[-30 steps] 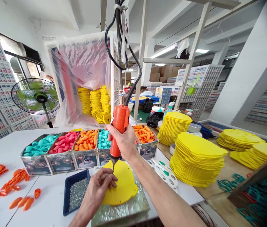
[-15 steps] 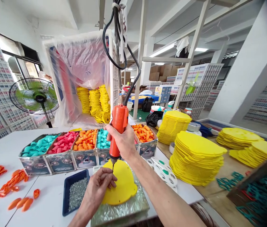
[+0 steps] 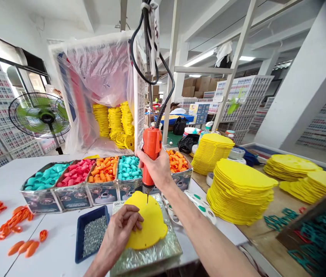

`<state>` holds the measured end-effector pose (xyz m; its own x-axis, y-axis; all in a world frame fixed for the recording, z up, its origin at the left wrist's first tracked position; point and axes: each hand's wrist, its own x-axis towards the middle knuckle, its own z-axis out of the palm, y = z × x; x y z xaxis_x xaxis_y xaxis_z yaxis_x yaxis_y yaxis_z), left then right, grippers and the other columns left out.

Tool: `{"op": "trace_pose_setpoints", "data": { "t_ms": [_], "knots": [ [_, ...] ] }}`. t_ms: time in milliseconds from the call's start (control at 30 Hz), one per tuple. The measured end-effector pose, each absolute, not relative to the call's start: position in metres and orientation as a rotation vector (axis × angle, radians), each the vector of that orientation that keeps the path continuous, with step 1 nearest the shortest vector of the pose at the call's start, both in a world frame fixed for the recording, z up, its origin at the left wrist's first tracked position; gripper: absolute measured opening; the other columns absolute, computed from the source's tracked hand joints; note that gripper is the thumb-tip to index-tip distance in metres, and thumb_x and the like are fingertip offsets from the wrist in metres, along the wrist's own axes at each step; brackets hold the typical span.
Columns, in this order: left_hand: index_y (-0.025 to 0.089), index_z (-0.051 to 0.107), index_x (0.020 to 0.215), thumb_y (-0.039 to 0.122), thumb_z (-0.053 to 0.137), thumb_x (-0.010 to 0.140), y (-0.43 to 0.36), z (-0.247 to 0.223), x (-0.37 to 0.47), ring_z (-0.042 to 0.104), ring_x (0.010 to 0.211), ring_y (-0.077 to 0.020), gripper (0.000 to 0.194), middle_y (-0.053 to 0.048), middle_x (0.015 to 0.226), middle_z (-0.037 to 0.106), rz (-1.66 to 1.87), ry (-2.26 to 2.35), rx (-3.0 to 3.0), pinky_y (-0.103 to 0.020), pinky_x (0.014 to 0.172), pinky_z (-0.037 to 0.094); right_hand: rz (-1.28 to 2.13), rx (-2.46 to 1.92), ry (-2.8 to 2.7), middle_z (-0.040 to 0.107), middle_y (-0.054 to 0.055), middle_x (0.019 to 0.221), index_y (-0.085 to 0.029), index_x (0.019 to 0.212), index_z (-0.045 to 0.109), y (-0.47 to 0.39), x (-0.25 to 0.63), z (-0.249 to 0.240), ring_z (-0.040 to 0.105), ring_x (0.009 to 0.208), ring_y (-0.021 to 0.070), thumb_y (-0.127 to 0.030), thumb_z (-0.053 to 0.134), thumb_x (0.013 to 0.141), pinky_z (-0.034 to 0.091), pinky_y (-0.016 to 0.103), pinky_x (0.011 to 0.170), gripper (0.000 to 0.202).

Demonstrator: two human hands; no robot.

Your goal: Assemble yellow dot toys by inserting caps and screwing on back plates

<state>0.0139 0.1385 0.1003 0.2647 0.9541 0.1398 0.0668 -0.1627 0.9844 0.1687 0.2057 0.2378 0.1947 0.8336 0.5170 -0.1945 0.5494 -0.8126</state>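
the right hand [image 3: 157, 169] grips a red plastic screwdriver [image 3: 151, 142], left hand [image 3: 123, 227] curled, contents unclear, on a flat yellow plate [image 3: 151, 223], likely stiff, best rim-held.

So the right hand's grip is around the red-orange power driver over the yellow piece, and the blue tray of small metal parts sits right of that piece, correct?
Not quite: the blue tray sits left of the yellow piece, as the head view shows. The right hand's grip is indeed around the red-orange power driver over that piece.
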Motion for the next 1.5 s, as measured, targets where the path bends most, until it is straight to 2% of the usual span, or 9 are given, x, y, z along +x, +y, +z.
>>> {"op": "trace_pose_setpoints", "data": {
  "t_ms": [300,467,967,1500],
  "knots": [
    [0.020,0.060,0.100,0.040,0.050,0.097,0.133,0.100,0.021,0.069,0.068,-0.0181,0.022,-0.006,0.083,0.076,0.969,1.073,1.693,-0.032,0.072,0.054,0.798,-0.737,-1.191,0.060,-0.007,0.060,-0.023,0.088,0.056,0.214,0.179,0.227,0.056,0.045,0.0114,-0.041,0.076,0.077,0.048,0.022,0.042,0.029],
    [0.021,0.058,0.097,0.035,0.049,0.096,0.131,0.108,0.025,0.069,0.067,-0.0187,0.017,-0.006,0.082,0.076,0.933,1.119,1.726,-0.032,0.070,0.053,0.780,-0.748,-1.217,0.061,-0.007,0.061,-0.022,0.090,0.057,0.215,0.177,0.226,0.057,0.045,0.0123,-0.040,0.074,0.078,0.048,0.023,0.043,0.028],
    [0.022,0.059,0.098,0.035,0.048,0.097,0.131,0.107,0.025,0.069,0.068,-0.0189,0.017,-0.005,0.083,0.077,0.934,1.145,1.763,-0.032,0.070,0.053,0.788,-0.744,-1.204,0.061,-0.007,0.061,-0.022,0.090,0.057,0.219,0.176,0.222,0.059,0.047,0.0131,-0.042,0.077,0.076,0.048,0.023,0.044,0.031],
    [0.025,0.068,0.097,0.035,0.055,0.094,0.122,0.091,0.027,0.075,0.074,-0.0215,0.017,-0.005,0.084,0.080,1.089,1.242,1.867,-0.028,0.071,0.056,0.829,-0.786,-1.191,0.062,-0.005,0.060,-0.021,0.089,0.060,0.225,0.172,0.223,0.058,0.046,0.0130,-0.040,0.077,0.075,0.049,0.025,0.045,0.029]
  ]
}}
